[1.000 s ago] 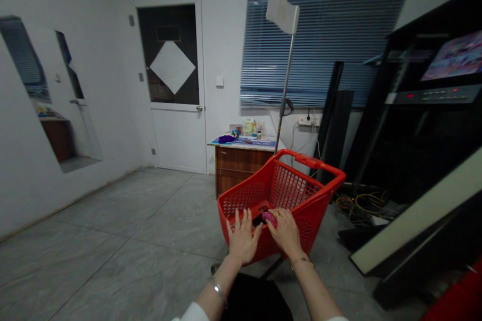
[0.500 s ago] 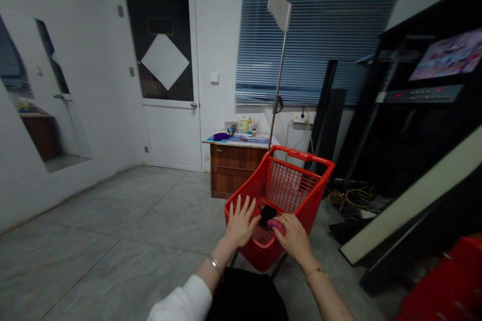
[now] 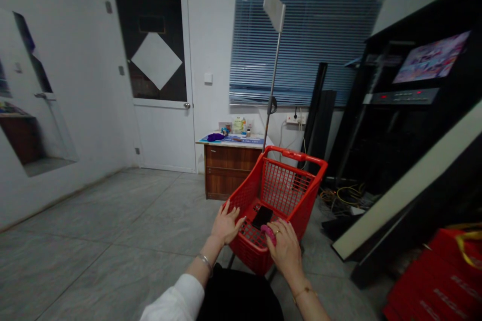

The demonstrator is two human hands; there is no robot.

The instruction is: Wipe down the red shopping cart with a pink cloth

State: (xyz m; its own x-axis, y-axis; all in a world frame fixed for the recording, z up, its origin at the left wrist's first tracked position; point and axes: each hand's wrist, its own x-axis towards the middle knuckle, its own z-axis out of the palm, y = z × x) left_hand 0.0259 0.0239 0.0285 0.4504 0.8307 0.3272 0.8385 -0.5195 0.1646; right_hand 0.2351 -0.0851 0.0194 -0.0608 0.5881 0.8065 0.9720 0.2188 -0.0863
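A small red shopping cart (image 3: 289,180) with a flag on a tall pole stands in front of me. My left hand (image 3: 225,225) is open, fingers spread at the cart's near left rim; whether it presses on the rim I cannot tell. Over the cart's near right side, my right hand (image 3: 286,248) is closed on a pink ring-shaped thing (image 3: 268,233), partly hidden by the fingers. Inside the basket, between and beyond both hands, lies a flat black object (image 3: 262,217) that looks like a phone.
Behind the cart is a brown wooden cabinet (image 3: 226,170) with small items on top. A white door (image 3: 165,135) is at the back left. Dark panels and a pale board (image 3: 406,185) lean on the right, near loose cables (image 3: 350,195) and red bags (image 3: 437,271).
The view has turned slightly right. My left hand has shifted left towards the cart's rim. My right hand has drawn slightly nearer to me, still with the pink ring-shaped thing.
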